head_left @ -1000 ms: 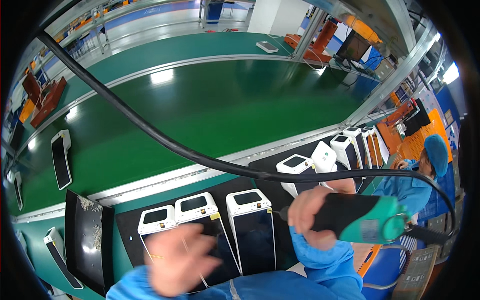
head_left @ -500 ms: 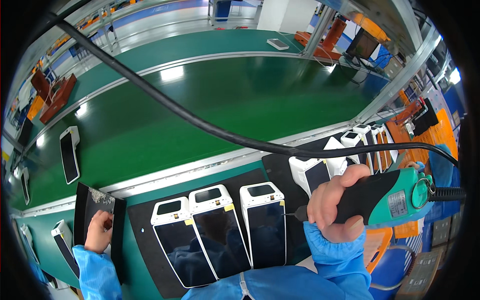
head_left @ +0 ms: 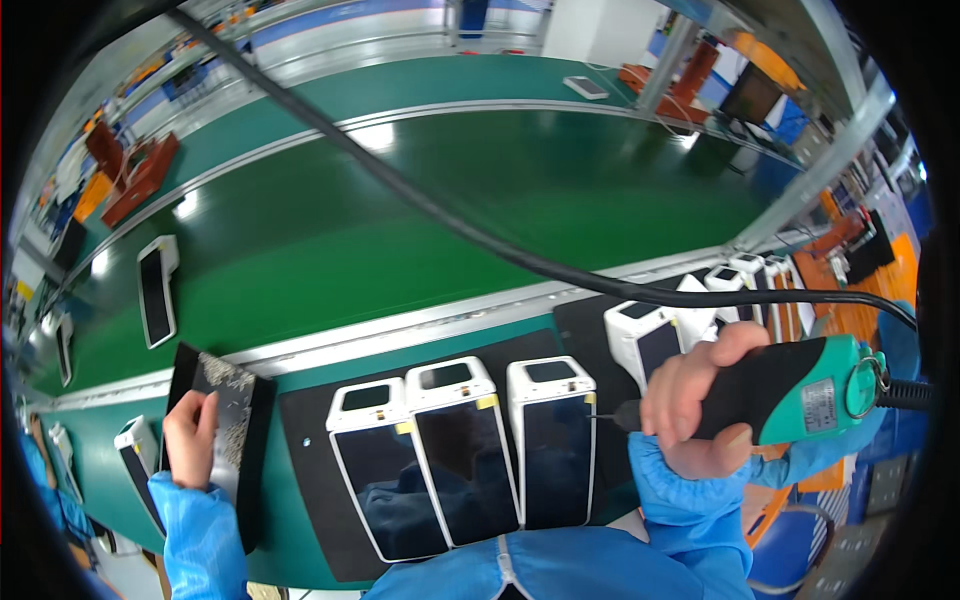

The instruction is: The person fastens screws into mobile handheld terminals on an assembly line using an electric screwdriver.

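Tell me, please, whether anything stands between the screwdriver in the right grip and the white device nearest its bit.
Nothing visible does: the bit of the screwdriver in the right grip reaches the right edge of the white device in this view, though contact is unclear. The black cable crosses higher in the picture.

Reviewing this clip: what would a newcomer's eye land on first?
Probably the green-and-black electric screwdriver gripped in the right hand at lower right, its bit pointing left. Next, perhaps the thick black cable sweeping from upper left to the right side, across the view of the green work surface. Then the three white terminals with dark screens, side by side on a black mat at lower centre.
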A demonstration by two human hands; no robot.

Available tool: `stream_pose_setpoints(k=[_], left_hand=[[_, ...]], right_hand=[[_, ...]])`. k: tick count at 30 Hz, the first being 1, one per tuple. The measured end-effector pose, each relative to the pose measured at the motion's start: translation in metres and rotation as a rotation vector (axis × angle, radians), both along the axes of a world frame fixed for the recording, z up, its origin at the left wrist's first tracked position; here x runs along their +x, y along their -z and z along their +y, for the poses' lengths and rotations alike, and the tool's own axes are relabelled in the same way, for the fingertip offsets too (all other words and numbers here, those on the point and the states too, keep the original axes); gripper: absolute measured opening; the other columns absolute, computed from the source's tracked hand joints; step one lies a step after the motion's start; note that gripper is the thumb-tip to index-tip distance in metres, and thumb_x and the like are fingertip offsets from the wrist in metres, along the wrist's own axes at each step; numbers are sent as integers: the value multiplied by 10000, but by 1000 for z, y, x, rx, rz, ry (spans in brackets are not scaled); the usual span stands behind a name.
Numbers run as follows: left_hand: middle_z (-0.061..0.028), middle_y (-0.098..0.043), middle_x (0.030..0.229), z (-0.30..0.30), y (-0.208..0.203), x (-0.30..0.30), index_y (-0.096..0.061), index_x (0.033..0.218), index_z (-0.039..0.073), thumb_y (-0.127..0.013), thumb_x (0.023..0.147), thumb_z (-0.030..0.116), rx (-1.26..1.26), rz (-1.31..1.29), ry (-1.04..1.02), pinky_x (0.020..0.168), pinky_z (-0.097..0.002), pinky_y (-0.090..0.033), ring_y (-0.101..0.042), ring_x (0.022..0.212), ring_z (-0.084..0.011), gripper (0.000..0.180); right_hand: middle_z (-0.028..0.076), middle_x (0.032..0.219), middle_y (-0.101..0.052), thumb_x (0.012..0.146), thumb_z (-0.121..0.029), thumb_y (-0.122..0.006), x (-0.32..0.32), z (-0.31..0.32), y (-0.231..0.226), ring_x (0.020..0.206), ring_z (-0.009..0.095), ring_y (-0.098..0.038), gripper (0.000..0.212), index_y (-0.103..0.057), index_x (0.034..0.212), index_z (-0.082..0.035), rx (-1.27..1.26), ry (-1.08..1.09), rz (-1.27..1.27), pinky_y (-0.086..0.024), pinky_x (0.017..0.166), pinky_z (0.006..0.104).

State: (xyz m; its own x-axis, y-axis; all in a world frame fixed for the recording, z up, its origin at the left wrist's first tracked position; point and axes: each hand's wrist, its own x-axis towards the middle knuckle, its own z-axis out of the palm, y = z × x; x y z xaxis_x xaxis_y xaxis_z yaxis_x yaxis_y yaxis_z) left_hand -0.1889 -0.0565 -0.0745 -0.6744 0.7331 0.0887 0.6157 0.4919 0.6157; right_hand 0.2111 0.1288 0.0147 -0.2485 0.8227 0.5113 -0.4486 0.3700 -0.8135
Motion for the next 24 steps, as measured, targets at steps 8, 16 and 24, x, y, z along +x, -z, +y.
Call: stream_pose_setpoints(k=[8,16,24], left_hand=[[-24,-581,721,3,-28,38,-579,858,-6,-533,854,40,158,-152,-31,523,-195,-397,-510,592,-68,65],[-38,-607,705,75,-38,207,-592,747,64,-769,614,76,417,-84,884,559,-277,-475,-602,638,-199,221],[-29,-588,709,80,-27,226,-608,769,58,-787,602,111,520,-11,938,547,-264,-474,-590,623,-177,251]], right_hand=[[36,606,-507,767,-377,-690,9,8,2,455,143,-505,541,-341,1022,-53,42,-220,78,-442,408,252],[54,616,-533,821,-347,-631,1,5,-15,455,171,-538,447,-324,1017,-88,156,-566,178,-480,415,277],[70,604,-532,833,-334,-621,-11,-13,-13,437,176,-527,420,-316,994,-95,66,-515,238,-471,405,289]])
